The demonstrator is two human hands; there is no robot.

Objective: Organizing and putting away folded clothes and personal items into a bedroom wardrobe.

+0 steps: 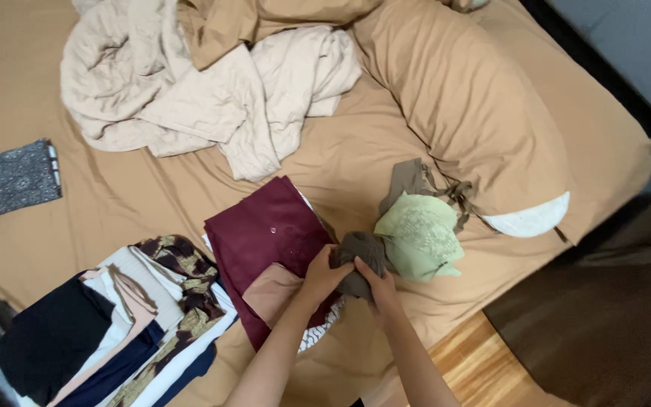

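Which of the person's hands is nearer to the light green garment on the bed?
The right hand is nearer: it grips the grey-brown cloth just beside the light green garment. The left hand holds the same cloth on its far side, over the maroon garment.

Bed (325,158): covered by a tan sheet.
Blanket (205,83): cream, crumpled near the head end.
Pillow (469,105): long, tan case, white end showing.
Folded stack (114,324): black, navy, white and patterned clothes at the near left.
Patterned cloth (13,181): grey, lying apart at the left edge.
Floor (484,362): wooden.
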